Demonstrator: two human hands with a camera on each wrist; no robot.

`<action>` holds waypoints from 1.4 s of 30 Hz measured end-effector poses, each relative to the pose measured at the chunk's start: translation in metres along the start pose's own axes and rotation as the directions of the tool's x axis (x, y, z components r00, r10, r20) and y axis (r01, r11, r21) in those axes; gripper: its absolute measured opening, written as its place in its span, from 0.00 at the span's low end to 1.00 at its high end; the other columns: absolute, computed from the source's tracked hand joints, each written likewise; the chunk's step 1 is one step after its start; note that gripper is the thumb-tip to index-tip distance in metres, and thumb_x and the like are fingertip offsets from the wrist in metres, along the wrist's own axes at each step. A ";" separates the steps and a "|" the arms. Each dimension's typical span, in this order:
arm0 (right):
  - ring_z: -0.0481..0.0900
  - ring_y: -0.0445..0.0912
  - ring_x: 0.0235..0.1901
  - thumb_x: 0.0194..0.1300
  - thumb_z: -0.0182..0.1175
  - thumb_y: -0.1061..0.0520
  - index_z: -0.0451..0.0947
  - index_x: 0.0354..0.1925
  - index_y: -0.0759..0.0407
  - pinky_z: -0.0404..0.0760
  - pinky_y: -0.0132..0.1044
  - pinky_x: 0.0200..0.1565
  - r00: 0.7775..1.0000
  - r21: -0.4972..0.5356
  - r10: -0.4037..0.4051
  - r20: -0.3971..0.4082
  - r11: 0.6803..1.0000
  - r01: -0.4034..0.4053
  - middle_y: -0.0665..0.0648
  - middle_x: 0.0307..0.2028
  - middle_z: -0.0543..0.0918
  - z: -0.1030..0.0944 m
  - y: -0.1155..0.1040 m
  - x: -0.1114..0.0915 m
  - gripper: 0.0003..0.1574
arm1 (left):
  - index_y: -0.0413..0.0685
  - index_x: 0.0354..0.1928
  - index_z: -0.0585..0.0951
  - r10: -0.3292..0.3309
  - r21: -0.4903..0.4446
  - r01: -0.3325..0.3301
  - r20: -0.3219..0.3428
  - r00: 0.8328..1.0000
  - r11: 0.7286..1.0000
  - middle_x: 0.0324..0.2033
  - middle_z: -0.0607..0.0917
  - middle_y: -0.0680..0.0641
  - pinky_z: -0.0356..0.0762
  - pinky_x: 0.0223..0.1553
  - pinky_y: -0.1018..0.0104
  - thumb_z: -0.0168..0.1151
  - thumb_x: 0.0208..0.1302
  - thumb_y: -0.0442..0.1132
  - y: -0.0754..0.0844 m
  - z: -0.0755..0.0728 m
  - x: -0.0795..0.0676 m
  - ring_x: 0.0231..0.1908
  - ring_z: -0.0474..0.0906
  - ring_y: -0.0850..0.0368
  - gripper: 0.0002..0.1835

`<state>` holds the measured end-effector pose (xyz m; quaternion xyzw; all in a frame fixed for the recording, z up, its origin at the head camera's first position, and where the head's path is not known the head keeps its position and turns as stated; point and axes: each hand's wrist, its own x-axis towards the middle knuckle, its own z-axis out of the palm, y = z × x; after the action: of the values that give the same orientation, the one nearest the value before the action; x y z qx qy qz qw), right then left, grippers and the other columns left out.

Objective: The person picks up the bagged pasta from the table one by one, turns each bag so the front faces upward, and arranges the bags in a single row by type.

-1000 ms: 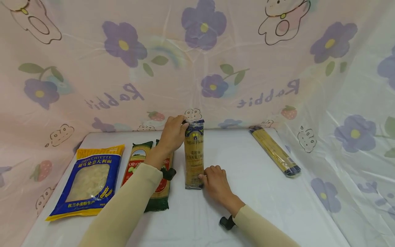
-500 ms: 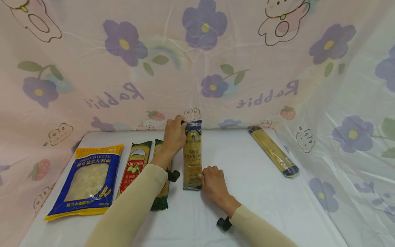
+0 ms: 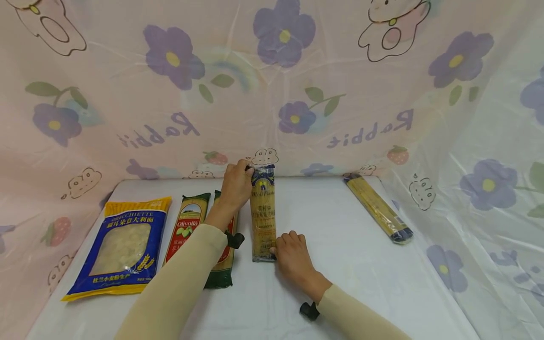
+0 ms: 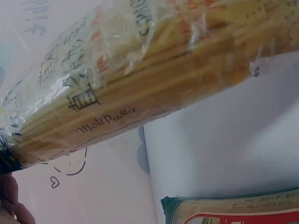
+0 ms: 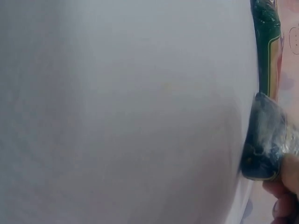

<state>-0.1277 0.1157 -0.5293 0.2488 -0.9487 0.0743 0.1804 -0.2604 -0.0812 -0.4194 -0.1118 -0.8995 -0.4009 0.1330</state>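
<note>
A clear-wrapped pack of spaghetti (image 3: 264, 217) with dark blue ends is in the middle of the head view, its printed front showing. My left hand (image 3: 235, 186) grips its top end at the left corner. Low on the pack's right edge, my right hand (image 3: 295, 257) pinches it, thumb over the front. In the left wrist view the spaghetti pack (image 4: 163, 93) crosses the top, with fingertips (image 4: 9, 193) at its blue end. The right wrist view shows the pack's lower blue end (image 5: 264, 140) beside the thumb and curled fingers (image 5: 278, 191).
Left on the white table (image 3: 340, 283) lie a blue and yellow orecchiette bag (image 3: 123, 245) and two green-ended pasta packs, one (image 3: 189, 219) partly under the left sleeve, the other (image 3: 221, 278) beside it. Another spaghetti pack (image 3: 378, 208) lies slanted at right. A patterned curtain (image 3: 238, 108) stands behind.
The spaghetti pack has shifted slightly left, with both hands still on it. The other packs have not moved.
</note>
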 end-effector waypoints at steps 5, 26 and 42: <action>0.58 0.46 0.29 0.73 0.68 0.54 0.71 0.24 0.54 0.63 0.41 0.38 1.000 0.001 0.006 -0.002 1.000 -0.006 0.50 0.23 0.67 0.001 -0.002 0.004 0.21 | 0.39 0.57 0.78 0.021 0.052 -0.020 -0.016 1.000 0.998 0.48 0.84 0.35 0.71 0.56 0.45 0.49 0.85 0.39 -0.001 -0.001 0.003 0.53 0.72 0.38 0.13; 0.54 0.42 0.26 0.73 0.63 0.59 0.66 0.18 0.49 0.54 0.35 0.35 0.973 0.137 0.059 0.222 0.986 -0.091 0.45 0.20 0.63 -0.036 -0.025 -0.008 0.26 | 0.48 0.56 0.85 0.080 0.545 -0.179 0.201 0.976 0.819 0.48 0.89 0.45 0.68 0.52 0.47 0.53 0.82 0.37 -0.036 0.011 0.002 0.49 0.71 0.43 0.13; 0.63 0.43 0.28 0.80 0.58 0.46 0.73 0.26 0.51 0.64 0.41 0.36 0.945 0.101 0.112 0.308 0.984 -0.149 0.47 0.23 0.70 -0.035 -0.024 -0.004 0.23 | 0.52 0.73 0.76 -0.037 0.546 -0.114 0.257 0.966 0.830 0.65 0.82 0.42 0.69 0.66 0.36 0.58 0.78 0.33 -0.046 0.024 -0.006 0.68 0.70 0.38 0.24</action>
<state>-0.1019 0.1044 -0.4974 0.2042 -0.9731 0.1056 0.0130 -0.2720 -0.0939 -0.4687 -0.1374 -0.9841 -0.1010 0.0503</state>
